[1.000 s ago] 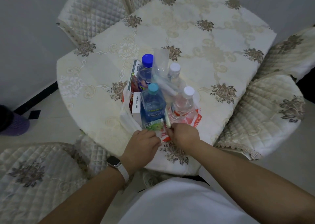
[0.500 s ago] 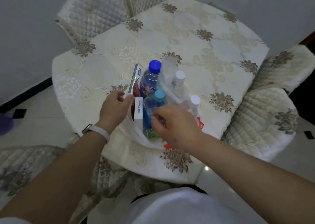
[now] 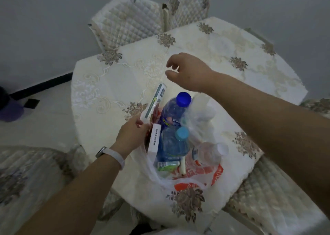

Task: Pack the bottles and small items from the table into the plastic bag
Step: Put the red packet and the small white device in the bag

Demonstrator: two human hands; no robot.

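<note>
The bench (image 3: 196,56) lies bare from nine round to three o'clock, hemmed by quilted chairs (image 3: 128,23) at its far and side edges. The plastic bag (image 3: 196,179) stands at six o'clock near the front drop, already holding the bottles (image 3: 174,145), a long box (image 3: 155,102) and a white box (image 3: 154,139). I judge packing nearly done: my left hand (image 3: 132,133) has its grip pinched on the bag's nine-o'clock rim, my right hand (image 3: 189,72) hovers at twelve, grip loose and empty, so next I'd gather the handles inward, away from that edge.
</note>
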